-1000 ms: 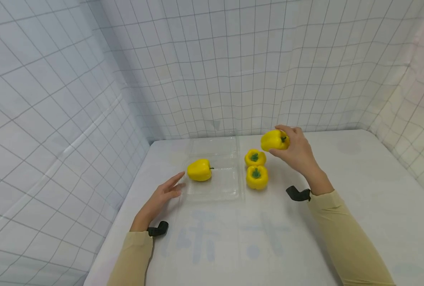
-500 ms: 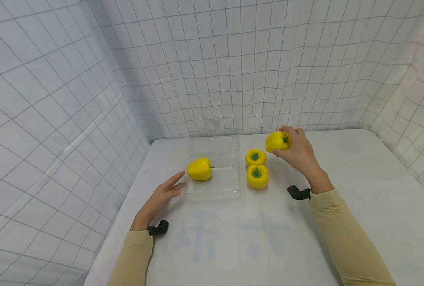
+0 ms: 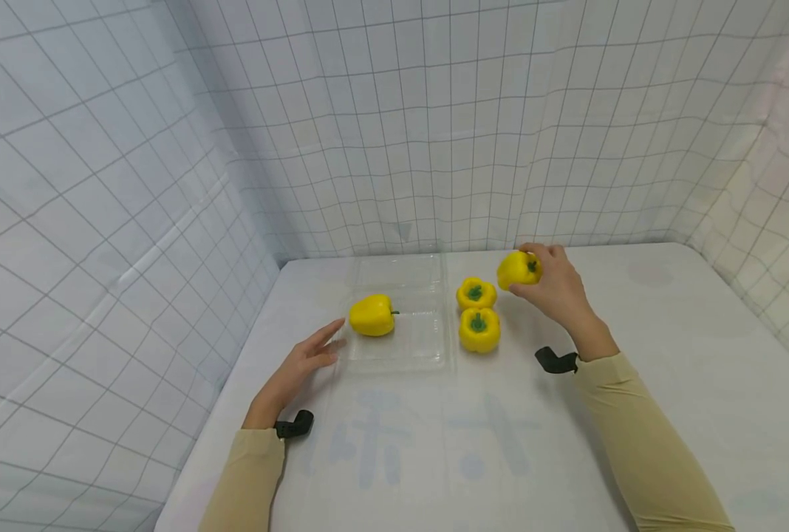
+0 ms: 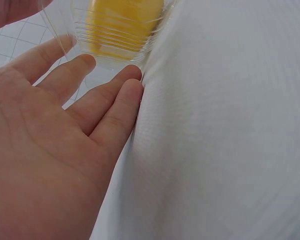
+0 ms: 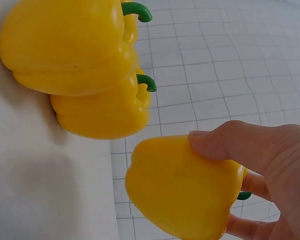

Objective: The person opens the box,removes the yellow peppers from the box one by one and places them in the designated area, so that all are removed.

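My right hand [image 3: 557,288] grips a yellow bell pepper [image 3: 517,270] between thumb and fingers, its green stem toward the palm. In the right wrist view this bell pepper [image 5: 180,187] hangs over the table with a shadow beside it. Two more yellow bell peppers, a rear one [image 3: 476,294] and a front one [image 3: 479,330], stand stem up just left of it. A clear plastic container [image 3: 401,355] lies with its lid [image 3: 397,272] folded back; inside, a yellow bell pepper [image 3: 371,315] lies on its side. My left hand [image 3: 299,369] has its fingers extended at the container's left side.
A white table [image 3: 667,384] extends toward me and to the right, with faint blue marks near the front. Grid-patterned white curtains [image 3: 487,133] hang behind the table and along both sides. The container's right edge lies close to the two standing peppers.
My right hand has moved slightly right and lower with its bell pepper, away from the standing ones. The left hand and the container stay in place.
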A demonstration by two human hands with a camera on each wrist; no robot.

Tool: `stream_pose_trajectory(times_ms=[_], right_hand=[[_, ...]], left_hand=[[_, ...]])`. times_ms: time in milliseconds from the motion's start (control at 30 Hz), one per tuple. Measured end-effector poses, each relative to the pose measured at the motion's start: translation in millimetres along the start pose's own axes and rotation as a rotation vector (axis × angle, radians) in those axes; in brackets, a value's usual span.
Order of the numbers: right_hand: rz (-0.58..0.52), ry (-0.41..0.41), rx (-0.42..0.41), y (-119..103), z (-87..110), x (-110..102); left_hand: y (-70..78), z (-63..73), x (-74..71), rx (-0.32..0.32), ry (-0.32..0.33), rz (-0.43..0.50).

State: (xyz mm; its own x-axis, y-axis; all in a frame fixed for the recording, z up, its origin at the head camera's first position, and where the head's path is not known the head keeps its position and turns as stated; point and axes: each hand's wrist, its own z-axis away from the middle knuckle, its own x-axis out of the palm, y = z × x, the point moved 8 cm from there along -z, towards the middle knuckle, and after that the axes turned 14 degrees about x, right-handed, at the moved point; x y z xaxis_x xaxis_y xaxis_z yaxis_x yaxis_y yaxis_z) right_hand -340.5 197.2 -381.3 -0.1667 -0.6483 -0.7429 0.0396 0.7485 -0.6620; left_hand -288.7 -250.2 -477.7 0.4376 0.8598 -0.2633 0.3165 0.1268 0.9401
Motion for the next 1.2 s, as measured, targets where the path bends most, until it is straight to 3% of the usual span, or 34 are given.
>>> stream_pose_trajectory(times_ms=[1200], right_hand=[[0.077, -0.066, 0.038, 15.1, -6.7, 25.2]], left_hand=[[0.5, 1.2, 0.6, -0.003, -0.001, -0.007]])
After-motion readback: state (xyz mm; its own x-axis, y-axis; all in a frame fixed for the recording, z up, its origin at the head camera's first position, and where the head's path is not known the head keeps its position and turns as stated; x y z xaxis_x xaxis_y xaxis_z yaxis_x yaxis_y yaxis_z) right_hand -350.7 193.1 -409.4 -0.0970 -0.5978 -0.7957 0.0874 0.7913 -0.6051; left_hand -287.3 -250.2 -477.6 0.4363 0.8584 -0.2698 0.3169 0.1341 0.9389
